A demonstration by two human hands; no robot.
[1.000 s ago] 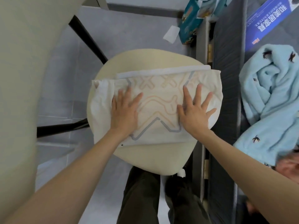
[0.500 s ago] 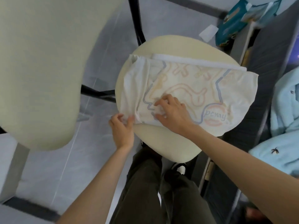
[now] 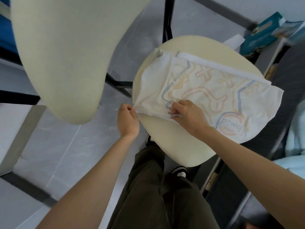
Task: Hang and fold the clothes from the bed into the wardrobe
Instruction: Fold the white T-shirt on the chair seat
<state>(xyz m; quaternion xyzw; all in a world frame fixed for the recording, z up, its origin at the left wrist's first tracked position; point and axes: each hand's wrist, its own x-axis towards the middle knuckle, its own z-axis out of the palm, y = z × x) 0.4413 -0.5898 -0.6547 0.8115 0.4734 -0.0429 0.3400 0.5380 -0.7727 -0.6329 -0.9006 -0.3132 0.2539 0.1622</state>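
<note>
A white T-shirt (image 3: 206, 95) with an orange and blue line print lies half folded on a cream chair seat (image 3: 166, 142). My left hand (image 3: 127, 120) pinches the shirt's near left corner just off the seat's edge. My right hand (image 3: 186, 113) pinches the near hem a little to the right, resting on the fabric. The shirt's right side hangs over the seat's right edge. A light blue garment (image 3: 295, 129) shows at the right border on the bed.
A second cream chair seat (image 3: 66, 52) fills the upper left, with black chair legs (image 3: 118, 83) between the two. The dark bed frame (image 3: 257, 162) runs down the right. Teal boxes (image 3: 264, 33) sit at the top right. My legs in dark trousers (image 3: 156, 195) stand below the seat.
Both hands went from lying flat on the shirt to gripping its near left edge. The view has swung left, bringing the second chair into sight.
</note>
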